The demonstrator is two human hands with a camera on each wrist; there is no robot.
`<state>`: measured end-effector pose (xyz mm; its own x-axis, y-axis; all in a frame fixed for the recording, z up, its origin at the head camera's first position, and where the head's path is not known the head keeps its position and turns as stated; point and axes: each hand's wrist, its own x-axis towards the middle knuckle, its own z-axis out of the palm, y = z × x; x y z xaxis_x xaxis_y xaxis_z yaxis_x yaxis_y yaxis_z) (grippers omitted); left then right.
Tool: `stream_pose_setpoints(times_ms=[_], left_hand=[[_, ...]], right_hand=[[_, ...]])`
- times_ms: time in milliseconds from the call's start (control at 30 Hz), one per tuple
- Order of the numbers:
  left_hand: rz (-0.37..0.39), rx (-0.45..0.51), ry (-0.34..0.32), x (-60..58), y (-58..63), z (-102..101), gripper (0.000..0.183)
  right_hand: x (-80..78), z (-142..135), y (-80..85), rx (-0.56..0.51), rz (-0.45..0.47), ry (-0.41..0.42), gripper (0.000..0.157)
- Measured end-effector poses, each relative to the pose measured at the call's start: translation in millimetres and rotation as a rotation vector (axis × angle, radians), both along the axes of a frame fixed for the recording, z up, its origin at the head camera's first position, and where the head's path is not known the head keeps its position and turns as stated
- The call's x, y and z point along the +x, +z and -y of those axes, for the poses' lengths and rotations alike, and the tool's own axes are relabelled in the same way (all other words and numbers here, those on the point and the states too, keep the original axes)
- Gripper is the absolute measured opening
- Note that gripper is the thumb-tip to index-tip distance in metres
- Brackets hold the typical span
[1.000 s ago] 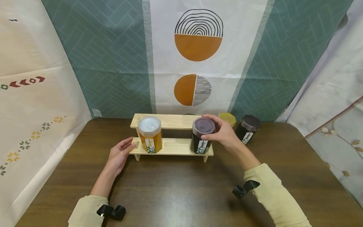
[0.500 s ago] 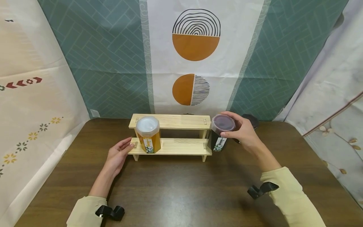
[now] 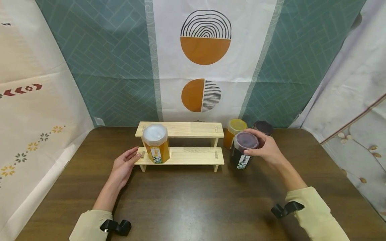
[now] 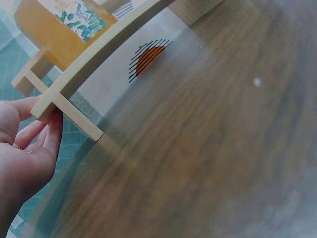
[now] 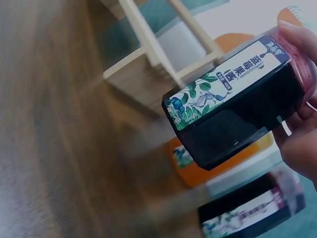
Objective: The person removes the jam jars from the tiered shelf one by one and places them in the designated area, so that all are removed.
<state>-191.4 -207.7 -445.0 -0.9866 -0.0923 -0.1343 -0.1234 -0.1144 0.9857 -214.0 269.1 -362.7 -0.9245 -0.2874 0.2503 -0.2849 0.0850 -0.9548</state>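
Observation:
My right hand point(image 3: 266, 150) grips a dark blueberry jam jar point(image 3: 241, 157) by its purplish lid, thumb in front and fingers behind. This jar is just right of the two-tier wooden shelf point(image 3: 196, 155); whether its base touches the table cannot be told. In the right wrist view the held jar point(image 5: 237, 104) shows a white label with leaves. My left hand point(image 3: 123, 165) holds the left end of the lower board, its thumb and fingers around the board's end point(image 4: 44, 106) in the left wrist view. An amber jar point(image 3: 161, 152) with a whitish lid stands on the lower tier's left part.
Behind the held jar, a yellow-lidded orange jar point(image 3: 230, 137) and another dark jar point(image 3: 263, 127) stand on the brown wooden table point(image 3: 187, 204). A green and white patterned cloth point(image 3: 126, 83) hangs behind the table. Pale cloths line both sides.
My right hand has taken the blueberry jam jar off the lower tier's right end, moving it right and then slightly toward me. My left hand stays at the shelf's left end.

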Motion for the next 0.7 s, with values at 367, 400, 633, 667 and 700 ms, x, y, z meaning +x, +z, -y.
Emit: stream_pose_setpoints(times_ms=[367, 400, 633, 667, 700], left_hand=[[0.006, 0.018, -0.002, -0.5, 0.3, -0.9, 0.057], [0.01, 0.019, 0.002, -0.6, 0.5, -1.0, 0.058], [0.023, 0.017, 0.006, -2.1, 2.2, -0.9, 0.058], [0.025, 0.014, 0.007, -2.2, 2.2, -0.9, 0.057], [0.026, 0.016, 0.005, -2.4, 2.1, -0.9, 0.057]], right_hand=[[-6.0, -1.7, -39.8, -0.059, 0.026, 0.053, 0.064], [-6.3, -1.7, -41.6, -0.06, 0.025, 0.053, 0.064], [-10.5, -6.4, -43.1, 0.014, -0.028, 0.103, 0.067], [-10.7, -8.1, -41.7, 0.044, -0.034, 0.115, 0.068], [-10.8, -9.7, -39.7, 0.072, -0.048, 0.126, 0.068]])
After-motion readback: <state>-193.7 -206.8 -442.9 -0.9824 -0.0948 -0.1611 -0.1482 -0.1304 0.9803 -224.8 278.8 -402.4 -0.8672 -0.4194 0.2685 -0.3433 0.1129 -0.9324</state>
